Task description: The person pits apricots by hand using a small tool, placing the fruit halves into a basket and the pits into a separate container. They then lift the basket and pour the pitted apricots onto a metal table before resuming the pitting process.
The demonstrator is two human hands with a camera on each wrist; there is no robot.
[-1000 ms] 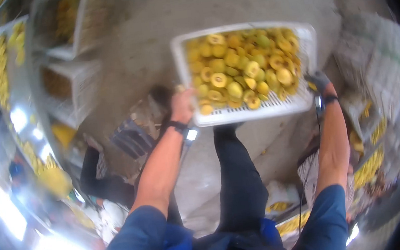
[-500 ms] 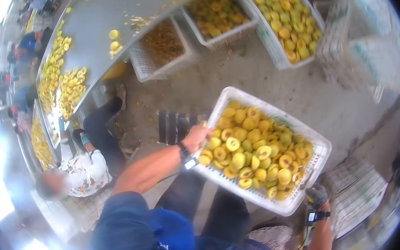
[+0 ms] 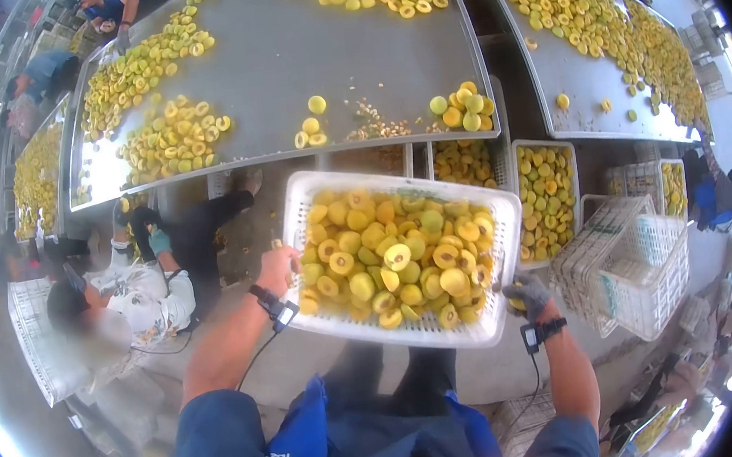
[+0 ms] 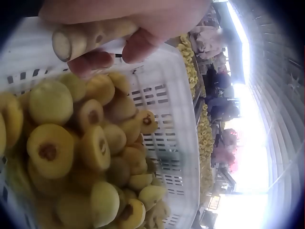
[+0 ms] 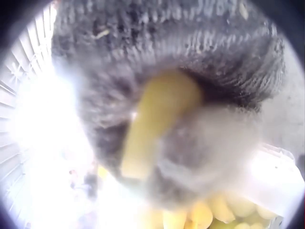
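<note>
In the head view, a white plastic basket (image 3: 502,330) of halved yellow fruit (image 3: 358,238) is held in front of the body, tilted a little down to the right. My bare left hand (image 3: 277,270) grips its left end. The left wrist view shows a short wooden stick (image 4: 90,39) in that same hand (image 4: 143,24), with fingertips at the basket wall (image 4: 176,129). At the right end, my right hand (image 3: 529,296) in a grey glove grips the basket. Inside the curled glove (image 5: 167,47) is a yellow object (image 5: 159,114), blurred in the right wrist view.
A metal table (image 3: 274,58) with fruit piles stands ahead, another (image 3: 569,106) to its right. Filled crates (image 3: 548,199) stand below and between them. Empty white crates (image 3: 643,278) lie at the right. A person in a patterned top (image 3: 144,299) sits at the left.
The view has swung towards the tables. The basket has turned from a steep slant to nearly level across the view and moved left, both hands staying on it.
</note>
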